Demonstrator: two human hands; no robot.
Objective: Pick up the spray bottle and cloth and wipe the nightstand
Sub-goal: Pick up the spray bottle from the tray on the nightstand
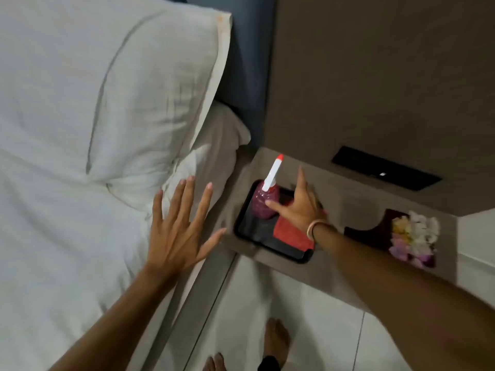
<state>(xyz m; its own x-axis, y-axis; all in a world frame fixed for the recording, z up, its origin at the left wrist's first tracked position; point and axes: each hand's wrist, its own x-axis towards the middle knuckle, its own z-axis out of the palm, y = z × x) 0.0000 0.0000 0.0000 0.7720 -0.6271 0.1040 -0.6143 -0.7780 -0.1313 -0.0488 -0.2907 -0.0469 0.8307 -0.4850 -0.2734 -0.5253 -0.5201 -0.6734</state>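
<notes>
Bottle [263, 202] stood on the tray [246, 231], the red cloth [289, 232] just beside it. Right hand [297, 204] hovered over both, fingers spread, gripping nothing; left hand [179, 223] splayed near the bed. Likely light, rigid, slick: grasp its neck. Cloth looked soft; pinch it.

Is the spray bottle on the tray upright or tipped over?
Upright. The spray bottle stands on its base in the black tray, white nozzle pointing up, beside the red cloth. The right hand is open over it.

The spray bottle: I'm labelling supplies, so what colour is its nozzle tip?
Red, capping a white nozzle on the spray bottle, clearest in the head view.
</notes>
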